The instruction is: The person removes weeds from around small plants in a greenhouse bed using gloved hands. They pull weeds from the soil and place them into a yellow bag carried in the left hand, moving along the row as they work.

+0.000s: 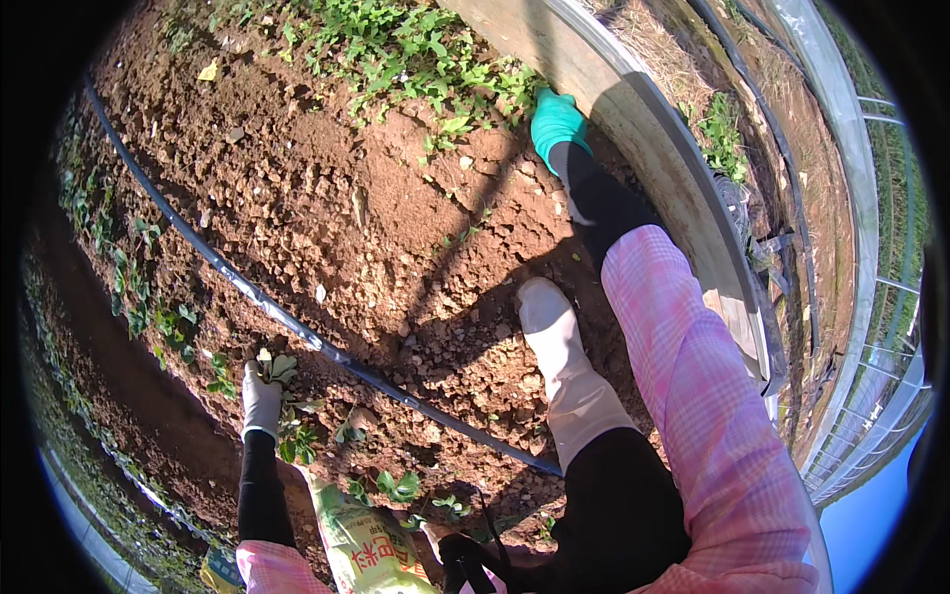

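Observation:
My left hand (261, 401), in a pale glove, is low on the left by a row of small leafy plants. A tuft of pale leaves (278, 369) sticks out at its fingers, which look closed around it. Below it, green leaves (298, 445) grow from the soil. My right hand (559, 128), in a teal glove, reaches far forward to the edge of a patch of green weeds (415, 56). It is down beside a low concrete wall (631, 111). The back of the glove hides its fingers, so its grip does not show.
A black irrigation pipe (297, 327) runs across the cloddy brown soil (356, 215). My pale boot (551, 327) stands on the soil near the wall. A printed plastic sack (364, 534) lies between my left arm and more small plants (398, 486). A greenhouse frame (865, 223) curves along the right.

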A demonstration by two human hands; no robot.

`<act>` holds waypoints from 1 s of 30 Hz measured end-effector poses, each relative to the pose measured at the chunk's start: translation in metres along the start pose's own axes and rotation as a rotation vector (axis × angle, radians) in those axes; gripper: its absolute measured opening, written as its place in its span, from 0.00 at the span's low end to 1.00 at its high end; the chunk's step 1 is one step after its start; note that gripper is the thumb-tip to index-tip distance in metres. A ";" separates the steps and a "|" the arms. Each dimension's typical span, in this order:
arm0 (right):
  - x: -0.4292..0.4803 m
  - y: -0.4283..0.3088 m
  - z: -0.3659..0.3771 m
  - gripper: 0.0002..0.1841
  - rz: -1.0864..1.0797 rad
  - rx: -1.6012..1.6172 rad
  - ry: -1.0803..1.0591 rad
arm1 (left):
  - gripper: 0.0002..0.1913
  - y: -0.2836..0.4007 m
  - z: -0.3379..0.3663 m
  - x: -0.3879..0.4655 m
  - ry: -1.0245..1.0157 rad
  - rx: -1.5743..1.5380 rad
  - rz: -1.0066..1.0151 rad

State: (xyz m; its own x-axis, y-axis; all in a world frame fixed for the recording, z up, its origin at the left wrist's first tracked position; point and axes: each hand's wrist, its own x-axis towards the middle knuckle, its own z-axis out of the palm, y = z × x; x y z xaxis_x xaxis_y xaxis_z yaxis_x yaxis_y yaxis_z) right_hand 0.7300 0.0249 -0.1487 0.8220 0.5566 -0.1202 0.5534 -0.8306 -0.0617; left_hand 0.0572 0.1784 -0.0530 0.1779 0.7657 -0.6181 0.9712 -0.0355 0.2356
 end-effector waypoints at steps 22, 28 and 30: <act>-0.144 -0.040 -0.014 0.06 -0.486 0.730 -0.204 | 0.16 0.584 0.129 0.074 -0.243 -0.022 1.107; -0.167 -0.007 -0.027 0.09 -0.432 0.635 -0.372 | 0.16 0.627 0.204 0.092 -0.003 0.445 0.811; -0.177 0.012 -0.016 0.09 -0.345 0.742 -0.373 | 0.12 0.631 0.211 0.101 0.057 0.490 0.909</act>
State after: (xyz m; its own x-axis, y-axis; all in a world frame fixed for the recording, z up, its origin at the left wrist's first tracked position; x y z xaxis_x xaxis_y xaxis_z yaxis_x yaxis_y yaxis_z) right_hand 0.5934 -0.0839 -0.1125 0.4573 0.8432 -0.2827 0.4263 -0.4868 -0.7624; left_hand 0.7219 0.0977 -0.1249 0.8814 0.3477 -0.3197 0.4337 -0.8639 0.2562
